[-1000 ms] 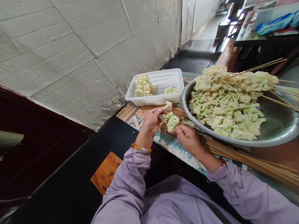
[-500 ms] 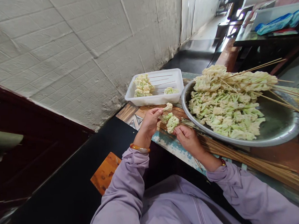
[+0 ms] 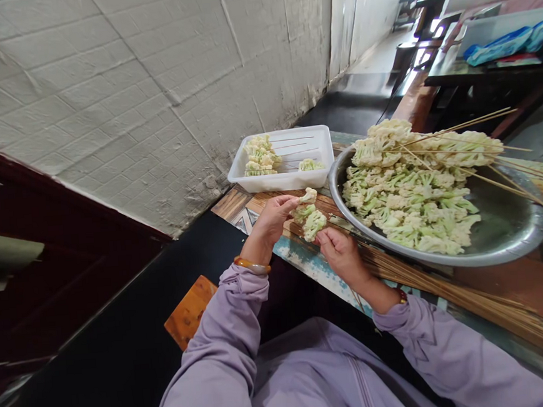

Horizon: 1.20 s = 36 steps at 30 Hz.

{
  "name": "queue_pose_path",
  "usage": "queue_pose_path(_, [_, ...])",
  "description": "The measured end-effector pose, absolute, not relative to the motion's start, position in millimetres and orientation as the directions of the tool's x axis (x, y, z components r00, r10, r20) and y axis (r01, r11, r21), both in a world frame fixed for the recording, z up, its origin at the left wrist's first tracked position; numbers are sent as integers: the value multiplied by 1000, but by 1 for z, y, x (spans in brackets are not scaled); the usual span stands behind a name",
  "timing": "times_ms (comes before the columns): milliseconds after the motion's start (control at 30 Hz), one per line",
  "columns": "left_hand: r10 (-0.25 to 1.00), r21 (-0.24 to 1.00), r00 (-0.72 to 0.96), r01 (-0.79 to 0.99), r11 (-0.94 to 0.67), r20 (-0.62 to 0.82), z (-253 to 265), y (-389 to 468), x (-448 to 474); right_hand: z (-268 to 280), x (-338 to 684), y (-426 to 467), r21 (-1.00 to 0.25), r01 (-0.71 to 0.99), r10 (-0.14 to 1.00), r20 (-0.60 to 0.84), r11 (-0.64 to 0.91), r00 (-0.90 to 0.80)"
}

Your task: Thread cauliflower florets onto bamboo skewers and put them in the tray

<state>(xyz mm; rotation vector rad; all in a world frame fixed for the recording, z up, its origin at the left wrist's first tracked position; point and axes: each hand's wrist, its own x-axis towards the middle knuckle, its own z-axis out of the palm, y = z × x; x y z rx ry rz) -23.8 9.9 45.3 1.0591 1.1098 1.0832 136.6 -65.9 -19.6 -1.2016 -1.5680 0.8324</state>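
Left grip (image 3: pixel 271 220) pinched a small cream cauliflower floret (image 3: pixel 308 195), right grip (image 3: pixel 343 256) the knobbly pale-green cauliflower pieces (image 3: pixel 313 224); oversqueezing could split that slender stalk!

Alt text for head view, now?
A person's left hand holds a cauliflower floret; the right hand pinches at the lower end of larger pieces. A metal bowl of cauliflower stands at right, thin sticks nearer; beyond the hands, a white tray holds skewered cauliflower.

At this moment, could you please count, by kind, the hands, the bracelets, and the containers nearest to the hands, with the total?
Hands: 2 (left hand, right hand)
Bracelets: 2 (left bracelet, right bracelet)
Metal basin: 1
White tray: 1
Total: 6
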Motion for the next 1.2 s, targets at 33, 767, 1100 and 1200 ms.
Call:
queue_pose_path(33, [983,983,125,-103,149,-136,47,10,-24,-19,137,-66,-911,303,959,276,281,-59])
queue_pose_path(767, [986,952,31,-256,169,-167,50,11,-7,-12,138,-59,-988,-10,988,151,151,-12])
queue_pose_path(1100, [957,734,223,-616,286,-186,33,-14,-13,-8,135,-62,-986,-165,996,-3,-17,-85])
queue_pose_path(1200, [967,783,225,-578,232,-120,29,-18,0,-8,136,-63,-986,-166,991,-3,-25,-131])
